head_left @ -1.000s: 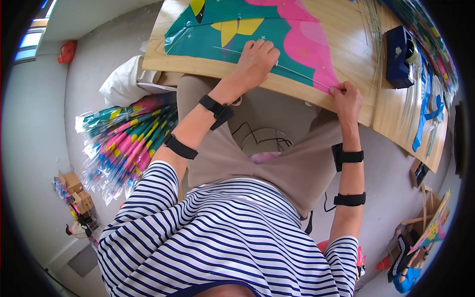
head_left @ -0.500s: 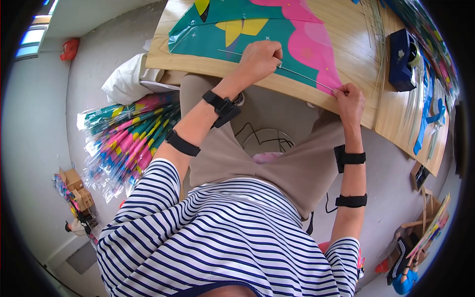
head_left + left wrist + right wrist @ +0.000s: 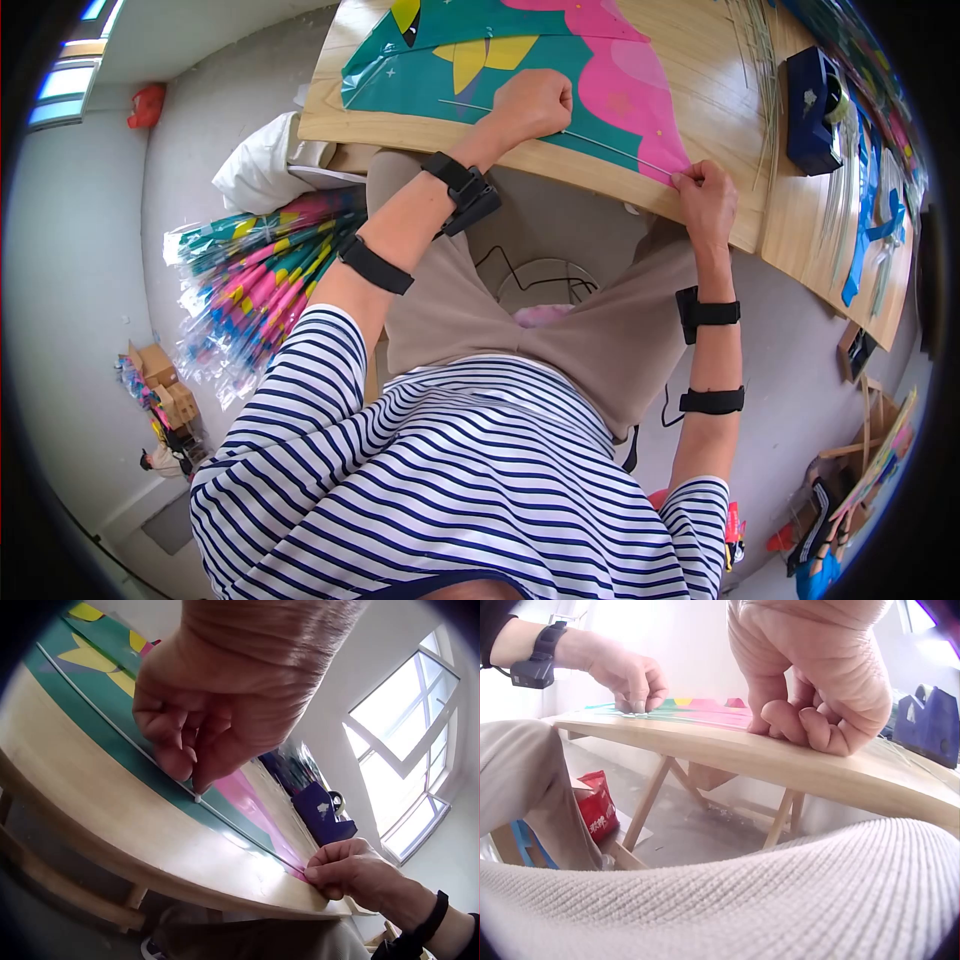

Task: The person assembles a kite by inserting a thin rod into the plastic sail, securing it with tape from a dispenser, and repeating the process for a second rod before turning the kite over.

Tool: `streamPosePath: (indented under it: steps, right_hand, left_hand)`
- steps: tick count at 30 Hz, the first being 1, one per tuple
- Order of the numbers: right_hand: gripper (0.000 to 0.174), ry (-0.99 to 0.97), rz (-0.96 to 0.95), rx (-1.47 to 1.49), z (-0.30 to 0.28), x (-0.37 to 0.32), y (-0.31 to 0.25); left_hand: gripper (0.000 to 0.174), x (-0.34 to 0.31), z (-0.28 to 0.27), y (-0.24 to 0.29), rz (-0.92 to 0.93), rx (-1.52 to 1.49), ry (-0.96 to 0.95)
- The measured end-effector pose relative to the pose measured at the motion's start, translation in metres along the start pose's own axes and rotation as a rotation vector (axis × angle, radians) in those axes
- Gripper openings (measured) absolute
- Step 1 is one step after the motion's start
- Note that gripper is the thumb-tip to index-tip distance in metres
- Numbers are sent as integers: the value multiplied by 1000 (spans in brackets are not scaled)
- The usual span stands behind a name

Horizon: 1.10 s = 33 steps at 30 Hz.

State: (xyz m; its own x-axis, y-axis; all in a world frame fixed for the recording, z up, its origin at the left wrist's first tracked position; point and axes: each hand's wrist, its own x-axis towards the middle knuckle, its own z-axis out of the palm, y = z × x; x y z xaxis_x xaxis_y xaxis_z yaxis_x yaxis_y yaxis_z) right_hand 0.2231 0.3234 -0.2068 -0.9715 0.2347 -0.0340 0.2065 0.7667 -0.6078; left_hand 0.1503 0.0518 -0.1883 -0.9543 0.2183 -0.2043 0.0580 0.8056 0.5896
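Note:
A green, pink and yellow printed sheet (image 3: 615, 85), like a kite sail, lies on the wooden table (image 3: 715, 100). Along its near edge runs a thin white rod (image 3: 620, 153). My left hand (image 3: 532, 105) pinches the rod near its middle, and a small white piece (image 3: 198, 799) shows right at the fingertips in the left wrist view. At the pink corner, my right hand (image 3: 708, 200) pinches the rod's end together with the sheet, thumb against curled fingers. In the right wrist view the curled fingers of that hand (image 3: 814, 686) rest at the tabletop edge.
A dark blue tape dispenser (image 3: 812, 115) stands on the right of the table, beside blue strips (image 3: 858, 245) and loose thin rods (image 3: 765, 120). Colourful wrapped bundles (image 3: 270, 285) lie at the left, below a white bag (image 3: 262, 165). A red bag (image 3: 598, 806) stands under the table.
My left hand has shifted slightly along the rod and turned, its knuckles now more closed over. The right hand stays at the pink corner.

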Motion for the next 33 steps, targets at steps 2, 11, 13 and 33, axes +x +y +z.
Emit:
streamPosePath:
  steps: [2, 11, 13, 33]
  right_hand:
    - [18, 5, -13, -3, 0, -1, 1]
    - [19, 5, 0, -25, 0, 0, 0]
    - [19, 4, -6, -25, 2, 1, 3]
    - [19, -3, 1, -41, 2, 0, 3]
  left_hand:
    - [10, 0, 0, 1, -22, 1, -15]
    - [9, -2, 0, 3, 4, -19, -8]
    - [10, -2, 1, 0, 34, -19, -4]
    - [9, 1, 9, 2, 73, 56, 60]
